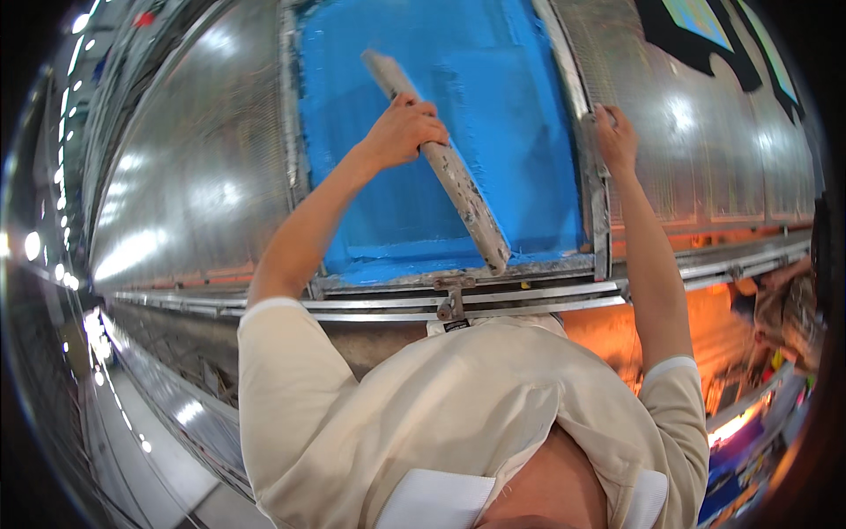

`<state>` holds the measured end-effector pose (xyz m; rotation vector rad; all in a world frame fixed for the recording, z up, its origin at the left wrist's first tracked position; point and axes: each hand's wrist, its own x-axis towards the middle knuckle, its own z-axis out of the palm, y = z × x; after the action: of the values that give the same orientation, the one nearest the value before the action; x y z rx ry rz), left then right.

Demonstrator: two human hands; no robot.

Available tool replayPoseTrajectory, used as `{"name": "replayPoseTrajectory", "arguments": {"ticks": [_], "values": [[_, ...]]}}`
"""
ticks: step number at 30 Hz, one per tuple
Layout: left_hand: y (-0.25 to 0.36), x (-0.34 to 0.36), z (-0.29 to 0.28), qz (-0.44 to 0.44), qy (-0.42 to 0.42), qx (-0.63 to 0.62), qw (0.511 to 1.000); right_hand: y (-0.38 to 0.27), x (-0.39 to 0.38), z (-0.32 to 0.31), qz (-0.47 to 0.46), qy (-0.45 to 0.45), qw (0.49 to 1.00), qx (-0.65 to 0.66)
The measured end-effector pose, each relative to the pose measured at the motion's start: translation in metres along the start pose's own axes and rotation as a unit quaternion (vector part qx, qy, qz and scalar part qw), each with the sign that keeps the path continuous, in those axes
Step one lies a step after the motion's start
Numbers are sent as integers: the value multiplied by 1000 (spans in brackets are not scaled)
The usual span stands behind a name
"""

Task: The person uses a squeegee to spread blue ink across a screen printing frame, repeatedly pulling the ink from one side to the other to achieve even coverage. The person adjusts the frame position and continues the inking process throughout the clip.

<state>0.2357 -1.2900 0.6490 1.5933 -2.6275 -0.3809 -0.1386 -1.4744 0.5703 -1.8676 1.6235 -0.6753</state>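
A screen-printing frame [603, 225] lies in front of me, its mesh spread with bright blue ink [529, 141]. Slanting across the mesh from far left to near right is a long, worn squeegee [467, 196] with dark, chipped patches. My left hand [404, 134] is closed around its upper half, fingers over the top. On the frame's right side, toward the far end, my right hand [616, 139] grips the edge with curled fingers. The squeegee's near end reaches close to the frame's front bar. Its lower edge against the mesh is hard to make out.
Shiny film-covered table surface [198, 176] stretches left and right of the frame. Black printed pieces with coloured panels [701, 26] lie at far right. A metal rail [370, 309] with a clamp [452, 304] runs along the near edge. Another person [789, 309] is at the right.
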Motion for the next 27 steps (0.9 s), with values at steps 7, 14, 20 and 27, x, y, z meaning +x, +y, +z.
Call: {"name": "replayPoseTrajectory", "arguments": {"ticks": [7,14,20,27], "values": [[63,-107,-16,-299,-16,0,954,-6,1,0,6,-48,999,8],[91,-152,9,-552,65,-46,830,-5,0,-5,13,-61,998,3],[31,-202,57,-637,170,6,752,1,2,-1,-31,-55,997,32],[27,-169,51,-721,127,34,680,-4,-3,-6,-21,-38,999,4]]}}
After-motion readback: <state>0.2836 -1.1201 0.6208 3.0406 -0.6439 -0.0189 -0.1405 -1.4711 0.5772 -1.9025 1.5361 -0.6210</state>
